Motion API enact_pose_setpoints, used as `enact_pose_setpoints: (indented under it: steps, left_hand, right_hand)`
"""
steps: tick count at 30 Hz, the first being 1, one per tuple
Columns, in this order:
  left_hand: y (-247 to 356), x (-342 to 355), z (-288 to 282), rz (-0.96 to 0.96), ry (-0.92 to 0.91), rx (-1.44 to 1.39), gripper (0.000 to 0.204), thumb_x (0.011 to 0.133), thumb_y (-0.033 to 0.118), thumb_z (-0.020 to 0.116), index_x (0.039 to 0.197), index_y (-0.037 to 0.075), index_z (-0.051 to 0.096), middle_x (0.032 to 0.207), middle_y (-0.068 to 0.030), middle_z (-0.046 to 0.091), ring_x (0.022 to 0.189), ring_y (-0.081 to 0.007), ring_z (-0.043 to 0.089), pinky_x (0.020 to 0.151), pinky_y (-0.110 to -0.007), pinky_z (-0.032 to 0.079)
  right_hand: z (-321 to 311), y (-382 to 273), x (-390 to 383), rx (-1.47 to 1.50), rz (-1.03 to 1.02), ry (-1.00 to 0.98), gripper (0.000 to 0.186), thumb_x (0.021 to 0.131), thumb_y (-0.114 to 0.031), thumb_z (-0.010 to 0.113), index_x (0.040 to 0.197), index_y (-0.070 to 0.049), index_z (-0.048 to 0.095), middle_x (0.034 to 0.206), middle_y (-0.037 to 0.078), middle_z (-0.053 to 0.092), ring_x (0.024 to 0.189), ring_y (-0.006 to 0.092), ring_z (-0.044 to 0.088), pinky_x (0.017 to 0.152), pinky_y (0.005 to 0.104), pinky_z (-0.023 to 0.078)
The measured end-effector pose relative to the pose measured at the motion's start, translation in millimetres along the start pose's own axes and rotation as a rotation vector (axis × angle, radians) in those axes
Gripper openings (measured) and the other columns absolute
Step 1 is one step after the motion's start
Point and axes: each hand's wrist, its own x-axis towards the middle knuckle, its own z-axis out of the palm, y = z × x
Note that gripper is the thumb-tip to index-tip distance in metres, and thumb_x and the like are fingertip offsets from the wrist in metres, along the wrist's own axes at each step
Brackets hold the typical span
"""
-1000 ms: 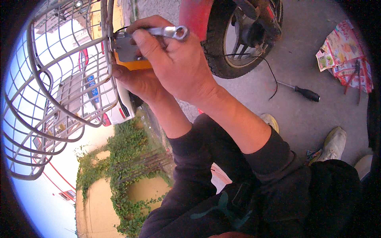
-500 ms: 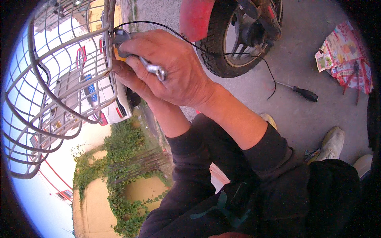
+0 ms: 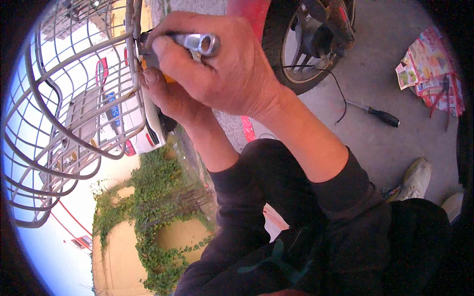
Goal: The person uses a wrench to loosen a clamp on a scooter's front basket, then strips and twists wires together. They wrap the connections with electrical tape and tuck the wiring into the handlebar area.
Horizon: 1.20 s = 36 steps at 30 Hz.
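Your right hand (image 3: 224, 64) pinches a silver wrench (image 3: 196, 41) between thumb and bent fingers, its hollow head projecting from the grip toward you. Your left hand (image 3: 178, 101) lies just below and behind the right, its thumb pointing up and leftward; its other fingers are largely hidden, so you cannot tell whether they are spread or pressed together. Between the two sets of fingers, a yellow-orange part (image 3: 169, 78) shows as a narrow strip, mostly covered. Immediately left of your fingertips rises the edge of a grey wire basket (image 3: 94, 51), whose bars curve away farther left. Through its mesh, left of and below your left thumb, appears a white car (image 3: 154, 129).

To the right of your right-hand fingers stands a black-tyred wheel (image 3: 282, 61), partly overlapped by a red fender (image 3: 248, 14). A thin black cable (image 3: 339, 91) trails from the wheel, right of your fingers. Beyond its lower end, a black-handled screwdriver (image 3: 382, 117) lies on the grey ground (image 3: 375, 148). Farthest right of your fingers lie colourful printed packages (image 3: 429, 59). Well below your fingers, leftward, green ivy (image 3: 158, 182) climbs a yellow wall (image 3: 121, 256).
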Motion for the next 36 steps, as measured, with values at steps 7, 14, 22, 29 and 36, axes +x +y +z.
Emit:
enact_pose_setpoints:
  steps: [7,14,22,29,36]
  left_hand:
    - [6.7,-9.2,10.3,-0.085,0.058,0.031,0.052,0.098,0.039,0.057,0.135,0.004,0.051,0.128,-0.0121,0.059,0.118,-0.0237,0.058,0.1,-0.043,0.049]
    - [4.1,-3.8,13.0,-0.103,0.201,0.071,0.047,0.102,0.033,0.05,0.138,0.005,0.051,0.136,-0.013,0.057,0.124,-0.028,0.057,0.104,-0.04,0.047]
    - [-22.6,-14.3,-47.3,0.058,-0.022,-0.114,0.053,0.102,0.02,0.05,0.15,0.003,0.037,0.151,-0.0169,0.044,0.142,-0.0283,0.041,0.117,-0.045,0.034]
    - [-47.4,-9.1,-29.2,0.19,0.246,0.38,0.043,0.101,0.02,0.048,0.139,0.0,0.047,0.136,-0.0136,0.055,0.126,-0.0232,0.053,0.11,-0.04,0.038]
    - [3.5,6.8,5.4,-0.035,0.308,-0.37,0.057,0.086,0.022,0.063,0.135,-0.002,0.048,0.131,-0.0134,0.057,0.125,-0.0215,0.052,0.109,-0.036,0.036]
  right_hand:
    - [2.2,-11.2,-0.7,0.399,0.328,0.07,0.013,0.09,-0.011,0.061,0.096,-0.003,0.067,0.089,0.009,0.07,0.073,0.0209,0.069,0.067,0.0304,0.054]
    - [-25.9,-15.6,23.2,0.671,0.827,-0.191,0.027,0.093,-0.021,0.063,0.108,0.0,0.067,0.099,0.014,0.072,0.088,0.0206,0.072,0.077,0.0329,0.057]
    - [-26.1,-28.5,21.2,0.584,0.831,0.008,0.023,0.097,-0.011,0.064,0.114,0.004,0.058,0.094,0.012,0.069,0.09,0.0146,0.069,0.076,0.0294,0.057]
    - [-52.0,-30.8,61.3,-0.573,0.094,-0.629,0.032,0.086,-0.014,0.071,0.117,-0.005,0.066,0.099,0.014,0.069,0.08,0.037,0.068,0.062,0.0422,0.056]
    - [-86.5,16.9,88.6,-0.998,-0.759,-0.788,0.028,0.082,-0.018,0.068,0.109,-0.01,0.071,0.092,0.012,0.069,0.077,0.0286,0.069,0.051,0.0406,0.054]
